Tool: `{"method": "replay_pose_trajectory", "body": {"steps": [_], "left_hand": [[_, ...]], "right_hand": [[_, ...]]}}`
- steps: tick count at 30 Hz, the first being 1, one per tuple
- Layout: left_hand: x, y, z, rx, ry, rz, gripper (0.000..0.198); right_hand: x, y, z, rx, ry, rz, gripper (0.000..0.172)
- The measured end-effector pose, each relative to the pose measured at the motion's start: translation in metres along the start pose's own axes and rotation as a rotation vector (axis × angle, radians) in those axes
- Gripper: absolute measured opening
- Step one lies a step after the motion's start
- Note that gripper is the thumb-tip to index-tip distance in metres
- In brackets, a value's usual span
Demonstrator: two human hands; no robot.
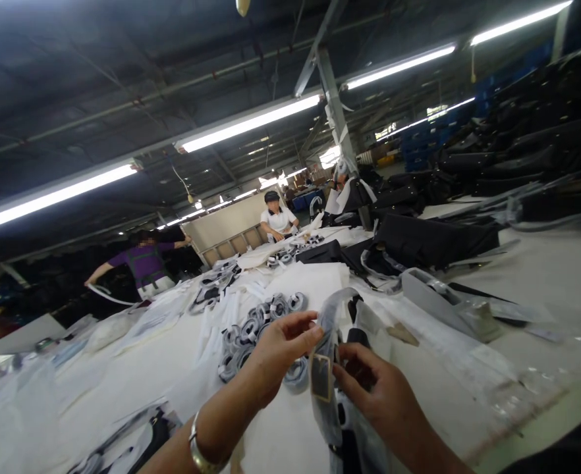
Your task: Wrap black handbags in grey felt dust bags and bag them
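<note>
1. My left hand (285,345), metal bangle (197,442) on its wrist, pinches the upper edge of a grey strap in clear plastic (326,336).
2. My right hand (379,392) grips the strap's other edge, beside its gold-rimmed rectangular plate (321,377); the strap hangs upright in front of me, above the white table (117,372).
3. Coiled grey straps (251,329) crowd behind my left hand, partly hidden by it.
4. Beyond my right hand, plastic film and black bags (419,243) clutter the tabletop.
5. Farther off, a co-worker in white (278,218) leans over the table; another in purple (145,263) stretches both arms wide.
</note>
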State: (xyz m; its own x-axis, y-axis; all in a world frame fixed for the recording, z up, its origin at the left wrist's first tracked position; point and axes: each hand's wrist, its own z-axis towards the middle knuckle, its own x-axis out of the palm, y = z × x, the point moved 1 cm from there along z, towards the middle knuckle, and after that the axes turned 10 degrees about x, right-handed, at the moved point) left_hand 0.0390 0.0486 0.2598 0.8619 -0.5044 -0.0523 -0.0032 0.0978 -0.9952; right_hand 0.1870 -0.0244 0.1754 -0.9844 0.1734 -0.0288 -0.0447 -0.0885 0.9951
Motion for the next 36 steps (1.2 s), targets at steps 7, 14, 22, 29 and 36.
{"method": "replay_pose_trajectory", "body": {"steps": [7, 14, 22, 29, 36], "left_hand": [[0.005, -0.006, 0.001, -0.018, -0.006, 0.067, 0.055], [0.005, -0.016, 0.003, -0.146, 0.173, 0.126, 0.045], [0.02, -0.01, -0.004, -0.086, 0.241, 0.027, 0.036], [0.001, 0.001, 0.001, -0.033, 0.069, 0.001, 0.035], [-0.026, -0.014, 0.001, 0.01, 0.023, 0.091, 0.034]], "right_hand": [[0.002, -0.007, -0.001, -0.036, -0.036, 0.043, 0.032], [0.002, -0.01, 0.003, -0.198, -0.149, -0.026, 0.031], [-0.014, -0.006, 0.0, -0.39, -0.168, -0.157, 0.019], [-0.105, -0.07, 0.026, -0.193, -0.359, -0.448, 0.03], [-0.152, -0.147, 0.104, 0.075, -0.193, -1.025, 0.029]]}}
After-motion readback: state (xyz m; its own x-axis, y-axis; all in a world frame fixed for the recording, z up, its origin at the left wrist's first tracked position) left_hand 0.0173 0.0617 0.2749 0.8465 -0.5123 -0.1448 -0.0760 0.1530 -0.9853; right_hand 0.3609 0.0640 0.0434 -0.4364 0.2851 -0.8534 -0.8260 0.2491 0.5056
